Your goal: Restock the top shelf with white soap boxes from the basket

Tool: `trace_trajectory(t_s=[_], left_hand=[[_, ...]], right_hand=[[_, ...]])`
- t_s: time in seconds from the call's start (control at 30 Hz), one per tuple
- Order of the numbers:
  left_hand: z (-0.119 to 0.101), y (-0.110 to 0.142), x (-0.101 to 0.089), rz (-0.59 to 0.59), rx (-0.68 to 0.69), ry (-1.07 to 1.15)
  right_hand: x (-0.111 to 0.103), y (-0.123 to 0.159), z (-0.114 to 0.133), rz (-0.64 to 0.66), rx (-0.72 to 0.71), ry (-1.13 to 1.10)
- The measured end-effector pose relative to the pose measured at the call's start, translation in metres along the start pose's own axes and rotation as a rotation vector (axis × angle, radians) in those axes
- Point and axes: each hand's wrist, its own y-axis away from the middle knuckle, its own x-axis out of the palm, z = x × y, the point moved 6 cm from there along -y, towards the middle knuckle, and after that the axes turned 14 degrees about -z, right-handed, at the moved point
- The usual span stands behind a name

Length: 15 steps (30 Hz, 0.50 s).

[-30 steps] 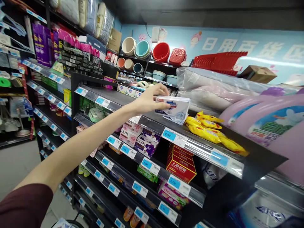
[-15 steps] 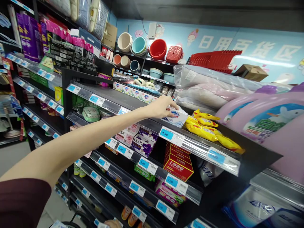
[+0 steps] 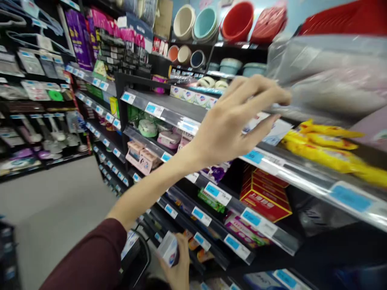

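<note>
My left hand (image 3: 238, 117) reaches across from the left in front of the upper shelf. Its fingers and thumb are apart, with nothing held. Partly hidden behind it, a white soap box (image 3: 279, 131) lies on that shelf, beside yellow packets (image 3: 329, 151). Low in the picture, my right hand (image 3: 179, 262) grips another white soap box (image 3: 169, 249) with a blue and red logo. More soap boxes (image 3: 193, 96) stand in a row further back on the shelf.
Price tags line the shelf edge (image 3: 272, 165). Below sit red boxes (image 3: 266, 195) and a pink-purple box (image 3: 244, 229). A black curved handle (image 3: 148, 253) is near my right hand. Grey floor (image 3: 60, 193) lies to the left, and bowls (image 3: 237, 20) stand at the back.
My left hand has come off the soap box on the shelf and opened. My right hand has risen further into view with a soap box. The view has shifted left and down.
</note>
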Motion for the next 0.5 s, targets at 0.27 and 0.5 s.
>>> trace_trajectory(t_s=[0.27,0.5], left_hand=[[0.013,0.254,-0.059,0.395,-0.649,-0.152],[0.019,0.394,-0.098,0.679,-1.227,-0.044]], right_hand=[[-0.002,0.0,-0.02,-0.054,0.198,-0.011],[0.004,-0.014,0.003,0.018,0.061,-0.089]])
